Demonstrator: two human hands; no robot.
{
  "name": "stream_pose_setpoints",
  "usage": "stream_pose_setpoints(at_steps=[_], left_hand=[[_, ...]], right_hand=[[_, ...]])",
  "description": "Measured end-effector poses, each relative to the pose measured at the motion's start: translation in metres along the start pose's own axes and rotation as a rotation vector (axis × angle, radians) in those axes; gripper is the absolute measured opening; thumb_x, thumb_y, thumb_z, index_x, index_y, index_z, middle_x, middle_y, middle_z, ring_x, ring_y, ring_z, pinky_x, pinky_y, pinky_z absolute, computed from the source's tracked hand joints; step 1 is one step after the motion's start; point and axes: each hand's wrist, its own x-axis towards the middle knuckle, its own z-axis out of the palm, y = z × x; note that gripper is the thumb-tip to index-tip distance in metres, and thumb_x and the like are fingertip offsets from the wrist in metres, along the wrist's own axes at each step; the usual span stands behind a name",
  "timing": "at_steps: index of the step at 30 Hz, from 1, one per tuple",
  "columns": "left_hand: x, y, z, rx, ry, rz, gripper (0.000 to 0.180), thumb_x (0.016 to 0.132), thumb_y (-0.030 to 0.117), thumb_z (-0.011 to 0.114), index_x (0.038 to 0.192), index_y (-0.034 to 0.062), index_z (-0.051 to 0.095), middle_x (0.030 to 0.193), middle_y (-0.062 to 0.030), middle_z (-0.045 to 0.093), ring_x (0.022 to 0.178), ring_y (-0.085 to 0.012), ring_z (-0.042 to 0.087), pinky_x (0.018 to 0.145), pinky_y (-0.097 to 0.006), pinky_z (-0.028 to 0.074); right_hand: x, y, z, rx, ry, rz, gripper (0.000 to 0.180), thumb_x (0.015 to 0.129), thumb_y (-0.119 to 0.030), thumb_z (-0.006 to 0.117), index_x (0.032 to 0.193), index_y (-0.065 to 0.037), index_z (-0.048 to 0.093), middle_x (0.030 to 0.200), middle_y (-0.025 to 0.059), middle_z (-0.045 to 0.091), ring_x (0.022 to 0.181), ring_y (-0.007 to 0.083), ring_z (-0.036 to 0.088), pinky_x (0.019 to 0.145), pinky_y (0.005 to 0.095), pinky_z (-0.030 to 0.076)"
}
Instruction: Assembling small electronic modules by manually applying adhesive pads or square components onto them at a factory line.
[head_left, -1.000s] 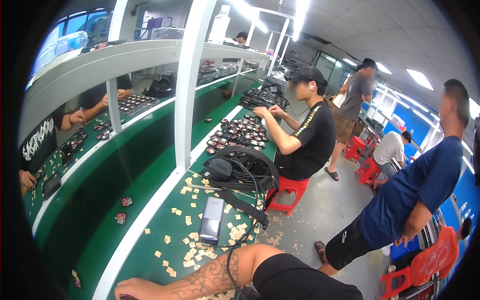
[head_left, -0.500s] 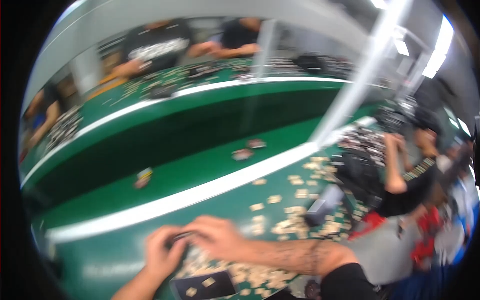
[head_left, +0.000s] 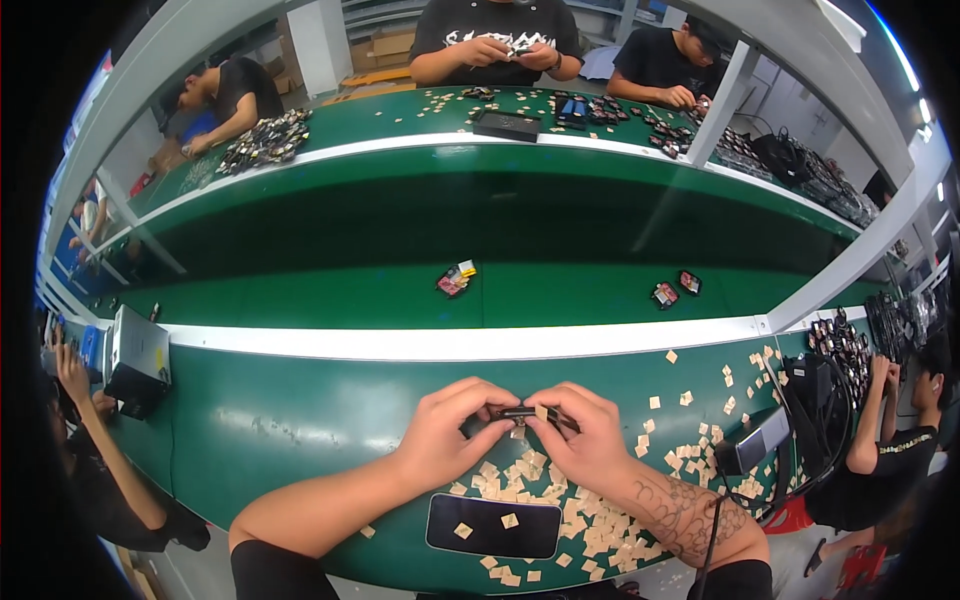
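Note:
Between both hands, a small dark flat part [head_left: 515, 411] is held over the green table, its exact kind unclear. The fingers of my left hand [head_left: 450, 430] close on its left end. My right hand [head_left: 585, 440] grips its right end, where a small tan square [head_left: 541, 412] shows by the fingers. Just below the hands spreads a heap of tan squares [head_left: 605, 530]. A black phone-like slab [head_left: 490, 540] lies nearest me with two tan squares on it.
Past the white ledge [head_left: 430, 344], a green belt [head_left: 350, 300] carries several small dark parts [head_left: 664, 294]. A boxy grey device [head_left: 752, 440] with cables stands at right, a grey-black box [head_left: 138, 360] at left. Other people work at both sides and across.
The view was tilted and blurred and is now level and sharp, turned so my hands sit nearer the middle. Both hands were together around a dark part before and still are.

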Motion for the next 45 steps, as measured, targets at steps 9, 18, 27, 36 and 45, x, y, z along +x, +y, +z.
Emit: stream_pose_setpoints(at_steps=[9, 18, 27, 36, 45], left_hand=[[0.001, 0.002, -0.002, 0.147, 0.069, 0.260, 0.041, 0.079, -0.007, 0.080, 0.117, 0.0022, 0.071, 0.103, -0.0138, 0.073, 0.094, -0.0336, 0.072, 0.080, -0.040, 0.060], [-0.002, 0.000, -0.001, 0.255, 0.179, 0.601, 0.048, 0.066, -0.012, 0.084, 0.111, 0.0012, 0.072, 0.096, -0.0120, 0.072, 0.084, -0.0313, 0.071, 0.072, -0.039, 0.058], [0.001, 0.002, -0.001, 0.220, 0.163, 0.446, 0.040, 0.076, -0.013, 0.080, 0.112, 0.0004, 0.069, 0.099, -0.0122, 0.072, 0.085, -0.0274, 0.071, 0.074, -0.036, 0.058], [0.084, -0.089, -0.080, 0.274, 0.346, -0.205, 0.014, 0.095, -0.002, 0.071, 0.109, 0.0011, 0.071, 0.082, -0.0066, 0.065, 0.072, -0.0140, 0.063, 0.067, -0.030, 0.054], [0.101, -0.083, -0.061, 0.582, 0.203, -0.040, 0.039, 0.087, 0.008, 0.078, 0.126, 0.0085, 0.070, 0.126, -0.0203, 0.060, 0.127, -0.0402, 0.055, 0.109, -0.047, 0.048]], right_hand=[[-0.006, 0.002, -0.003, -0.040, 0.051, -0.127, 0.021, 0.089, 0.012, 0.073, 0.105, -0.001, 0.070, 0.113, 0.0128, 0.077, 0.077, 0.0149, 0.073, 0.062, 0.0257, 0.057], [-0.006, 0.003, -0.004, -0.093, 0.068, -0.253, 0.020, 0.087, 0.012, 0.074, 0.101, -0.001, 0.070, 0.116, 0.0144, 0.079, 0.079, 0.0166, 0.077, 0.063, 0.0262, 0.060], [-0.005, 0.004, 0.000, -0.082, 0.038, -0.212, 0.031, 0.087, 0.004, 0.080, 0.116, -0.002, 0.069, 0.117, 0.0137, 0.074, 0.088, 0.0236, 0.077, 0.067, 0.0296, 0.062], [0.005, 0.009, -0.006, -0.251, 0.090, -0.116, 0.043, 0.091, -0.014, 0.082, 0.128, -0.004, 0.064, 0.114, 0.0121, 0.062, 0.089, 0.0295, 0.072, 0.074, 0.0387, 0.059], [0.002, 0.017, -0.012, -0.198, 0.031, -0.102, 0.013, 0.101, -0.006, 0.066, 0.113, -0.003, 0.068, 0.102, 0.0132, 0.066, 0.082, 0.0341, 0.071, 0.069, 0.0416, 0.058]])
